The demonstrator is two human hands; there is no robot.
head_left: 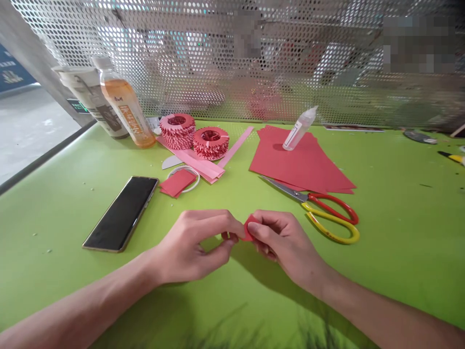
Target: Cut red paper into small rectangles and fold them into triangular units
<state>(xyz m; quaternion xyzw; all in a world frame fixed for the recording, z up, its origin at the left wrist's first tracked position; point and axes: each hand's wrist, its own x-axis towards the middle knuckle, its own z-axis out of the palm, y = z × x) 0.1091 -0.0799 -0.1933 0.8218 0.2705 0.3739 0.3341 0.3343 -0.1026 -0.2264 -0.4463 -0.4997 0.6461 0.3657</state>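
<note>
Head view: your grip is shut, both hands together on one small red paper piece [250, 228], pinched between the fingers of your L hand [192, 245] and R hand [283, 240]. It sits right where the hands meet, held above the bench [399, 232]. R fingers cover its right side, L fingers its left, so neither hand looks clearly nearer. Long axis: can't tell, most of it's hidden. The visible part looks roughly upright, w/ a rounded edge on top.

Just right of R hand: scissors [329, 219] w/ red & yellow handles, blades pointing up-left toward a pile of red paper sheets [303, 165]. A tilted glue bottle [298, 128] stands on that pile. Ahead of L hand: small red paper rectangles [177, 182] on a white loop [194, 186], then pink paper strips [194, 162] and two red folded-paper rings [177, 131] [210, 143]. Further back left: a drink bottle [125, 102]. Left of L hand, well apart: a phone [121, 213], lying at an angle, screen up.
</note>
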